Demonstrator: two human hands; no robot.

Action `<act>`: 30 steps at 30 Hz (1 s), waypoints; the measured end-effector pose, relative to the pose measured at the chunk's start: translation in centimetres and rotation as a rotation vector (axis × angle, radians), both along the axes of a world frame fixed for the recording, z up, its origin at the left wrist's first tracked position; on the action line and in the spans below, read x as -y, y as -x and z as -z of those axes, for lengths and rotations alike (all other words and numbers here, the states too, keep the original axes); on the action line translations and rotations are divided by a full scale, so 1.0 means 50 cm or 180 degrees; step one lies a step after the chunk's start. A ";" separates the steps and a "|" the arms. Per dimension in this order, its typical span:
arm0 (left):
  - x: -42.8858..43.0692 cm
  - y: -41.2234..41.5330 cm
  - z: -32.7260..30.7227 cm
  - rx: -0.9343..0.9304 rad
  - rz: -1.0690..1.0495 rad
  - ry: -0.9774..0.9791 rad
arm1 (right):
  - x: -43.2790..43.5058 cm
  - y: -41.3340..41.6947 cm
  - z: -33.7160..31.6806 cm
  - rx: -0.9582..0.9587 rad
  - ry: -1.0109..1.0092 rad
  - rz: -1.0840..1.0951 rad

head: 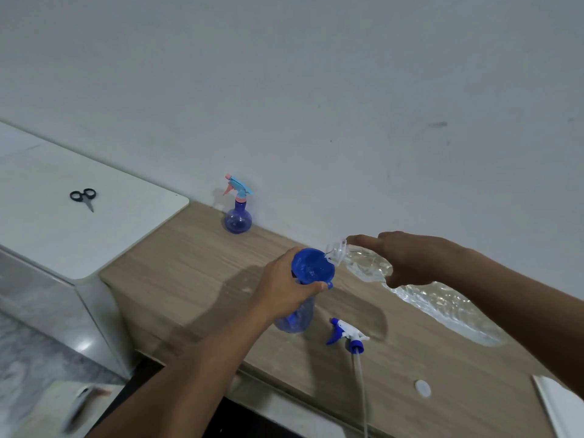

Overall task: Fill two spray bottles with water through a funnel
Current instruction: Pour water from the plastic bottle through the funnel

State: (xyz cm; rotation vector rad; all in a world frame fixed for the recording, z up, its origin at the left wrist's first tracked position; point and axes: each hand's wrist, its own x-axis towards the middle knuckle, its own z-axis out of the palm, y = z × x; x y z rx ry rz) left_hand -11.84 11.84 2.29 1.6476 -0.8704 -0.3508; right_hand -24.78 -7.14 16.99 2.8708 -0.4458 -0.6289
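A blue funnel [313, 267] sits in the neck of a blue see-through spray bottle [298, 317] standing on the wooden shelf [189, 263]. My left hand [286, 286] grips the funnel and bottle neck. My right hand [407, 257] holds a large clear water bottle [442, 298] tilted, its mouth over the funnel's rim. The bottle's blue and white spray head [346, 335] with its tube lies on the shelf to the right. A second purple-blue spray bottle [238, 216] with a light blue and pink head stands by the wall.
A small white cap [422, 388] lies on the shelf near its front edge. Black scissors [83, 197] rest on a white cabinet top [94, 235] to the left. A white wall runs behind. A white object's edge [562, 403] shows at the bottom right.
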 end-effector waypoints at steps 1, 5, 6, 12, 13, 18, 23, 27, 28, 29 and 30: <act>0.000 0.000 0.000 0.0009 -0.0005 -0.0008 | 0.001 0.002 0.004 0.0059 -0.0049 0.0026; 0.000 -0.001 0.002 -0.0011 -0.0021 -0.0048 | 0.002 0.011 0.025 0.0396 -0.0332 0.0045; 0.001 -0.001 0.003 -0.0018 -0.0031 -0.0062 | 0.003 0.013 0.031 0.0495 -0.0400 0.0047; 0.003 0.000 0.001 -0.0014 -0.0082 -0.0101 | 0.031 0.038 0.087 0.1430 -0.0925 0.0255; 0.004 0.000 0.000 -0.0029 -0.0101 -0.0121 | 0.039 0.043 0.100 0.1622 -0.1004 0.0297; 0.007 -0.002 0.005 -0.0082 -0.0137 -0.0203 | 0.084 0.067 0.167 0.2610 -0.1185 0.0533; 0.007 -0.005 0.013 -0.0090 -0.0152 -0.0267 | 0.109 0.072 0.233 0.3578 -0.1336 0.1100; 0.008 -0.001 0.013 -0.0059 -0.0210 -0.0230 | 0.107 0.071 0.282 0.4021 -0.1558 0.1507; 0.009 -0.001 0.014 -0.0055 -0.0203 -0.0225 | 0.108 0.072 0.293 0.4105 -0.1578 0.1569; 0.009 -0.001 0.014 -0.0058 -0.0183 -0.0234 | 0.109 0.073 0.301 0.4196 -0.1608 0.1641; 0.009 -0.002 0.016 -0.0069 -0.0164 -0.0244 | 0.111 0.073 0.306 0.4274 -0.1638 0.1704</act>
